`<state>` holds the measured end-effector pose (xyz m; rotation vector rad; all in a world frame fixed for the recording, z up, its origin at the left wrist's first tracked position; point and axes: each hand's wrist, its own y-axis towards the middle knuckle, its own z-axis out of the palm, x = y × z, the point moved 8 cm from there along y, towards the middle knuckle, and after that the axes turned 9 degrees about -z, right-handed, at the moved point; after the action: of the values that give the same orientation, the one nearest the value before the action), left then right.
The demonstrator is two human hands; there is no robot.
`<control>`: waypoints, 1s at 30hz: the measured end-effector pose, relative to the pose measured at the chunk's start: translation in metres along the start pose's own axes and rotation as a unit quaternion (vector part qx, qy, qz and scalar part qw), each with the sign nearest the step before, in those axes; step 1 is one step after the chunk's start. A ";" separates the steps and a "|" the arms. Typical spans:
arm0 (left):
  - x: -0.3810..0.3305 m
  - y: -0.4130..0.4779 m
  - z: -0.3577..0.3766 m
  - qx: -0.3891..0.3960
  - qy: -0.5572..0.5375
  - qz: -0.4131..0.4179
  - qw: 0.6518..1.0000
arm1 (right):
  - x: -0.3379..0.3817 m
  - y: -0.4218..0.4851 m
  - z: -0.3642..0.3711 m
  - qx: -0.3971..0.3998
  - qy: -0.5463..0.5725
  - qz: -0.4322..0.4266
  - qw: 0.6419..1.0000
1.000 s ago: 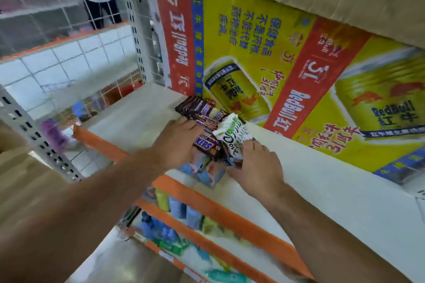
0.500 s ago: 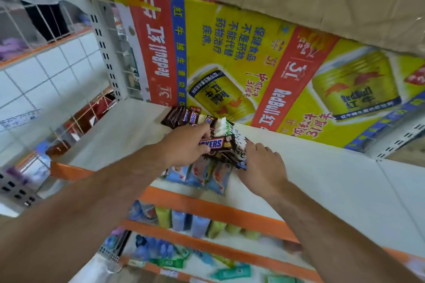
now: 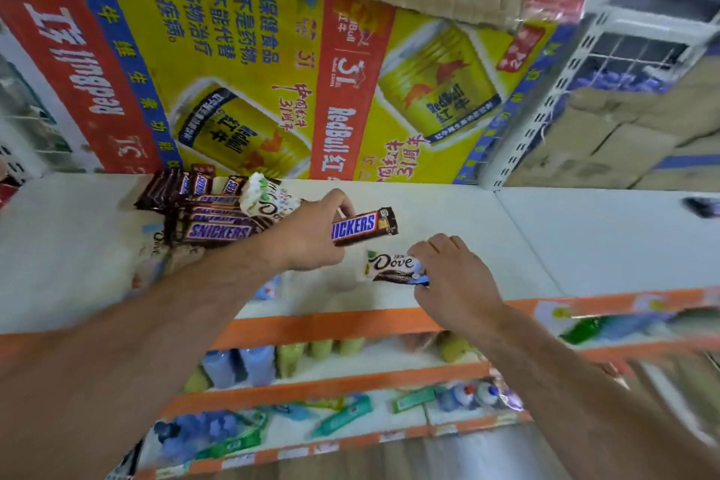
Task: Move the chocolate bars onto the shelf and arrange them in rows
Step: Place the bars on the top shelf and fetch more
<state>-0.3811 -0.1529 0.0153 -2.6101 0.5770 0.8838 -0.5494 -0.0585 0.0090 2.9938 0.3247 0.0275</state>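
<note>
The left hand (image 3: 307, 238) grips a Snickers bar (image 3: 364, 226) over the white shelf (image 3: 506, 238). Just right of it, the right hand (image 3: 452, 273) pinches a Dove bar (image 3: 391, 265) lying flat on the shelf. Left of the left hand sits a heap of bars (image 3: 218, 214), with a Red Bull carton (image 3: 272, 70) behind.

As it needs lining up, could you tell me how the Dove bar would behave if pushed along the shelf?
Seemingly flat on the shelf, the Dove bar should slide rather than roll. Its glossy wrapper probably slips easily. The right hand pinches one end, so it seems light.
</note>
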 end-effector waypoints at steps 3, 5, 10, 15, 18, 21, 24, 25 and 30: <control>-0.037 0.004 0.022 0.000 -0.007 0.021 1.000 | -0.035 -0.033 -0.008 -0.012 0.002 0.019 1.000; -0.063 0.004 0.036 -0.007 -0.018 0.041 0.999 | -0.058 -0.054 -0.013 -0.009 0.011 0.033 0.999; -0.141 0.006 0.088 -0.035 -0.047 0.086 0.995 | -0.128 -0.117 -0.026 -0.007 0.010 0.044 0.999; -0.226 0.016 0.153 -0.053 -0.060 0.098 0.992 | -0.209 -0.185 -0.044 -0.003 0.003 0.048 0.999; -0.276 0.028 0.185 -0.056 -0.067 0.105 0.991 | -0.257 -0.223 -0.056 -0.011 0.003 0.055 0.998; -0.321 0.044 0.214 -0.047 -0.065 0.114 0.990 | -0.302 -0.255 -0.064 -0.016 0.007 0.080 0.997; -0.361 0.062 0.242 -0.029 -0.050 0.125 0.990 | -0.346 -0.278 -0.067 -0.020 0.012 0.106 0.994; -0.374 0.069 0.250 -0.024 -0.048 0.132 0.990 | -0.359 -0.284 -0.067 -0.020 0.014 0.110 0.994; -0.430 0.114 0.298 0.014 -0.047 0.161 0.986 | -0.425 -0.306 -0.066 -0.027 -0.003 0.146 0.989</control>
<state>-0.8966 -0.0098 0.0421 -2.4723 0.9957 1.0783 -1.0311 0.1546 0.0329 2.9586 -0.1153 0.0535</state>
